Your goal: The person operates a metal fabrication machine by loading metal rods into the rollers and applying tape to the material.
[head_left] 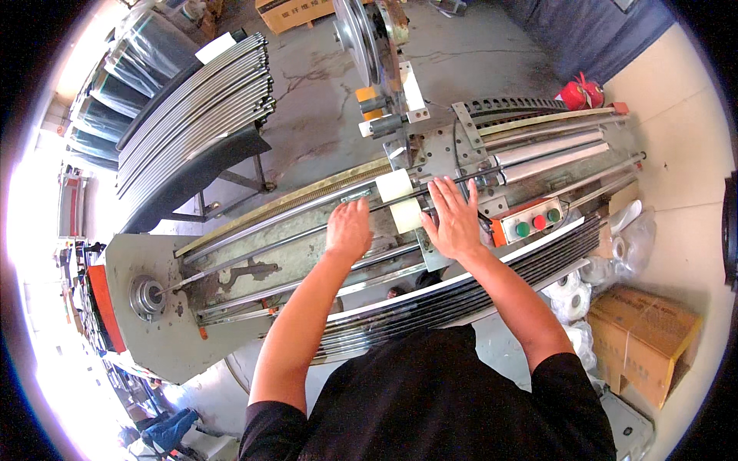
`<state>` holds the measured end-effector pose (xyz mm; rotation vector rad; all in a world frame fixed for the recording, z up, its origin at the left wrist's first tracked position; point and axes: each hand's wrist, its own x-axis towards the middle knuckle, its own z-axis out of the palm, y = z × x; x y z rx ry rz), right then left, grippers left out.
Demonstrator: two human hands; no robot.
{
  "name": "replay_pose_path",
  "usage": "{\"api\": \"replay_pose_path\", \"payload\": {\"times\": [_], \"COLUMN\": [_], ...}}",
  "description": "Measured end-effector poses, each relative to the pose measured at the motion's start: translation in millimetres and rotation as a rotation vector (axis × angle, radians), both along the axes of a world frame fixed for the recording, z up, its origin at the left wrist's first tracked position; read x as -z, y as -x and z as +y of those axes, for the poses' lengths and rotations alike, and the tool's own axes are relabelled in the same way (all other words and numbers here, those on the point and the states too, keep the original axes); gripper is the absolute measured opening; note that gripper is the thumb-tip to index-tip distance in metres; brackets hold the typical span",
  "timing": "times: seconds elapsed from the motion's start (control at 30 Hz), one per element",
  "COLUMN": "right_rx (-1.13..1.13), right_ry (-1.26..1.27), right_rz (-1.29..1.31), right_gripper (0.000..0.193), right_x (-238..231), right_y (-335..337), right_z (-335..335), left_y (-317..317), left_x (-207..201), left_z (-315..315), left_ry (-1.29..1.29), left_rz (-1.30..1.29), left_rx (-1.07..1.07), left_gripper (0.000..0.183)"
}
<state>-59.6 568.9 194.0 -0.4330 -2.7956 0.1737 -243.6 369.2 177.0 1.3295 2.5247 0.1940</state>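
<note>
Nearest the camera is the person's black shirt [430, 399], with both bare forearms reaching forward from it over a long machine bed [223, 269].

Subject of inspection: a slim dark rod [292, 239], lying lengthwise above the bed and running from the round chuck [148, 298] at the left end, past both hands. A cream sheet [394, 185] sits at the rod mid-bed, between the hands; the rod crosses it. Whether the sheet wraps under the rod cannot be determined.

Left hand [350, 229]: at the rod, to the left of the sheet, fingers curled inward. Whether they grasp anything cannot be told, the back of the hand hiding the grip. Right hand [455, 219]: fingers released, spread and extended over the rod, thumb beside the sheet's right edge.

Assessment of good practice: the rod is best left straight between chuck and sheet, since a slim length would likely bow under uneven pressure. Contact should be light and matched on both sides of the sheet, with the sheet square to the rod. Fingers should be well away from the chuck should it turn. The push-button box [530, 221] lies near the right forearm; an accidental knock is a judged risk.
</note>
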Motion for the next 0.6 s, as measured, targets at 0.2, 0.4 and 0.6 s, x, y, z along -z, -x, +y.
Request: {"api": "replay_pose_path", "payload": {"times": [0.2, 0.4, 0.6], "right_rx": [-0.005, 0.0, -0.019], "right_ry": [-0.014, -0.02, -0.023], "right_rz": [-0.01, -0.046, -0.045], "right_gripper": [0.068, 0.067, 0.067], "right_x": [5, 2, 1], "right_y": [2, 2, 5], "right_z": [-1, -3, -6], "left_y": [42, 102, 164], "left_x": [19, 35, 55], "left_z": [-97, -216, -341], "left_ry": [-0.053, 0.035, 0.157], "left_rz": [0.001, -0.051, 0.034], "left_rx": [-0.101, -0.261, -0.447], "left_gripper": [0.064, 0.049, 0.042]}}
